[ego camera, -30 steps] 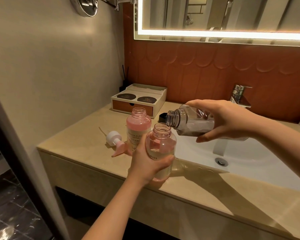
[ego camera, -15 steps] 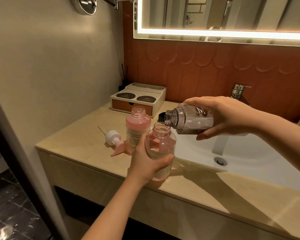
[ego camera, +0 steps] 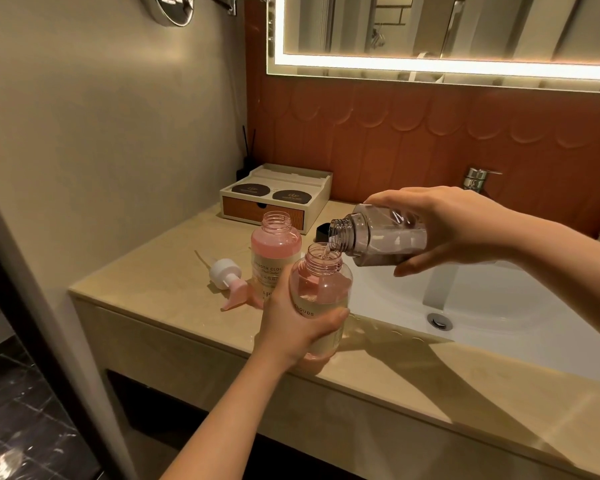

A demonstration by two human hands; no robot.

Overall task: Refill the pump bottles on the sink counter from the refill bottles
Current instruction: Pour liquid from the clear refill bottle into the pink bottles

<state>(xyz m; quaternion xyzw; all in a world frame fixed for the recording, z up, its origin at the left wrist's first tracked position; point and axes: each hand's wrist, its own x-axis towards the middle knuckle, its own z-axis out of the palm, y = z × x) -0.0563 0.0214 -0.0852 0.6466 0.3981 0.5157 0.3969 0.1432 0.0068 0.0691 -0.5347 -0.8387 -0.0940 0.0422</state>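
Counted on the counter (ego camera: pixel 146 285): 2 pink pump bottles, both w/ pumps off and necks open; 1 refill bottle; 1 pump head; 1 black cap; 2 hands. Further back: 1 organiser box (ego camera: pixel 278 211) w/ 2 dark round discs (ego camera: pixel 250 189) on top, 1 reed diffuser (ego camera: pixel 246 161) in far left corner, 1 tap (ego camera: pixel 477 178), 1 white basin (ego camera: pixel 499 299) to the right, 1 lit mirror (ego camera: pixel 430 26) above.

Grips near pump bottle (ego camera: pixel 321 289) w/ left hand (ego camera: pixel 291 327), fingers and thumb wrapped round its lower body. Upright, base on counter's near edge, just left of basin. Translucent pink, pale label, "CLOUDS" partly readable; fill level hard to tell.

Holds refill bottle (ego camera: pixel 378 239) w/ right hand (ego camera: pixel 447 226), fingers curled over the top, thumb underneath. Clear greyish plastic, tipped almost flat, mouth pointing left, just above near bottle's neck, thin stream falling into it.

Far pump bottle (ego camera: pixel 275 252) upright, just behind and left of near one; pink liquid up to approx the shoulder. Pump head (ego camera: pixel 226 271), white collar w/ pink nozzle, on its side left of both. Black cap (ego camera: pixel 322 231) on counter behind, btwn far bottle and refill bottle.
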